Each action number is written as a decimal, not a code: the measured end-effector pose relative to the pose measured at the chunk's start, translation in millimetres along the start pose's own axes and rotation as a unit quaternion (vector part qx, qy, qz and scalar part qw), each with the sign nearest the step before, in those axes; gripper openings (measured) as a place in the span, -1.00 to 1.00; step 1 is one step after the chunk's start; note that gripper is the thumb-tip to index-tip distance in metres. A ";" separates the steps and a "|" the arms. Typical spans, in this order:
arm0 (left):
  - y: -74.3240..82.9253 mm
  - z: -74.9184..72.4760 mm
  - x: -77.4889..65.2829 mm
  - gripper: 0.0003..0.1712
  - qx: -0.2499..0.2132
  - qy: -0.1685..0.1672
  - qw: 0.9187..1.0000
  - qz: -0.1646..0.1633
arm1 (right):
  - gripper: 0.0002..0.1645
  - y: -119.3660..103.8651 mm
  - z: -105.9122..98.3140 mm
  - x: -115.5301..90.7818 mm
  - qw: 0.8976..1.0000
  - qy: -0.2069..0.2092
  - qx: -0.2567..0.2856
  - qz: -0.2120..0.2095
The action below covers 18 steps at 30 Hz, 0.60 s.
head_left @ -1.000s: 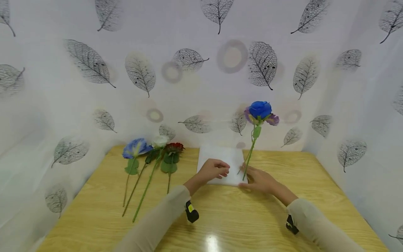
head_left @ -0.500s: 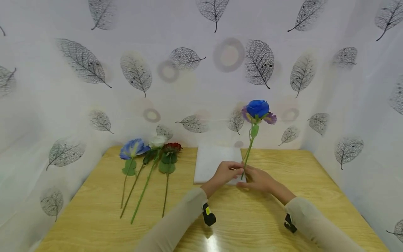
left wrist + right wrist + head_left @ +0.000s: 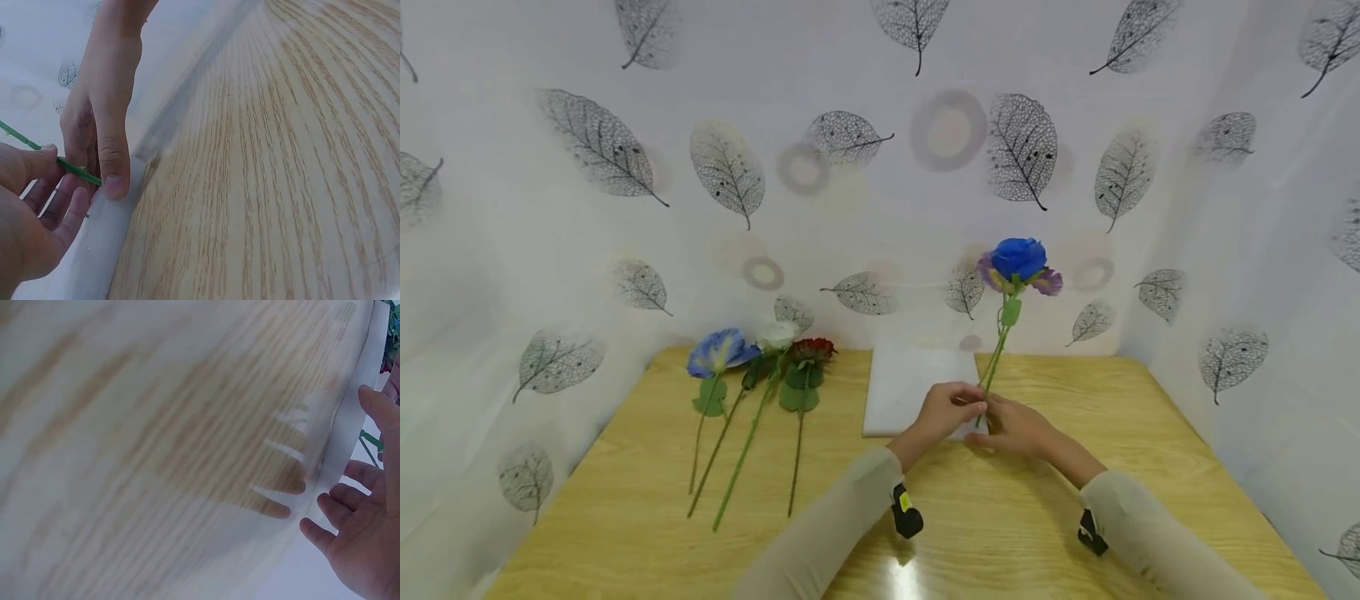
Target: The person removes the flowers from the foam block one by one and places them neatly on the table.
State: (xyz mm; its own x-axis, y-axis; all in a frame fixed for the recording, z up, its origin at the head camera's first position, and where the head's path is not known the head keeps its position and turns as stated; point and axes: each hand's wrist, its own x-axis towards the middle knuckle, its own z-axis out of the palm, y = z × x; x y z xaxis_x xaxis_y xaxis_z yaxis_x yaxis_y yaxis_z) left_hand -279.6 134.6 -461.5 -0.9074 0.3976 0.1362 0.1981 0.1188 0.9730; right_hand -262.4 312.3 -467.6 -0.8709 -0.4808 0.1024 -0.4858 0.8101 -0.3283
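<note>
Currently, L hand: fingers bent in close at the lower stems; pinching or just touching, can't tell.
R hand: fingers spread & relaxed, opp. my L, at white slab's 4 o'clk corner; no grip seen, contact w/ slab unclear.
Blue rose: up at 12–1 o'clk from my hands, tilted twd 1.
Purple flower: just behind rose, partly hidden by it.
Green stem: low end btwn my 2 hands, by R thumb; stuck in slab or merely held, can't tell.
Lean risk: heads look top-heavy vs thin stems; if base is loose, both could topple twd 1 o'clk.
Stem risk: the 2 run v. close; nudging one w/ a fingertip could twist or lift the other.
White slab: at 10 o'clk from hands; prob. light, so a sideways push could slide it on table.
Red flower: lying at 9–10 o'clk; its stem tip is just beside my L sleeve, could get swept if elbow swings out.
White flower, pale-blue flower: farther out, same dir., heads crowded; could snag.
Backdrop: leaf-print, 12 o'clk, limits reach.
In the way: my own fingers, hiding stem bases.
</note>
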 end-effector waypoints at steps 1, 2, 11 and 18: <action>0.3 0.8 0.1 -0.79 0.000 0.003 1.000 0.003 | -0.14 0.1 -0.3 -0.1 1.000 0.001 0.000 -0.002; 0.3 1.5 0.2 -0.80 -0.001 0.005 1.000 0.005 | -0.15 0.2 -0.4 -0.1 1.000 0.000 0.001 -0.003; -3.5 3.8 3.4 -0.82 -0.006 0.008 1.000 0.010 | -0.16 0.5 -2.0 -0.4 1.000 -0.001 0.001 0.001; -3.0 3.4 3.7 -0.82 -0.005 0.012 1.000 0.010 | -0.23 0.7 -1.7 0.8 1.000 -0.003 -0.002 0.000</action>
State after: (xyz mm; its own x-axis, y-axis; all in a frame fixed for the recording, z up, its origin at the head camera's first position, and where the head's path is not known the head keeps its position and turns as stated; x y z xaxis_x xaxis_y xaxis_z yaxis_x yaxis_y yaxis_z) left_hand -282.3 138.8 -464.6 -0.9118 0.3785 0.1590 0.2121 0.1027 0.9718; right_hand -263.5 313.0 -466.2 -0.8703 -0.4829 0.0966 -0.4862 0.8113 -0.3248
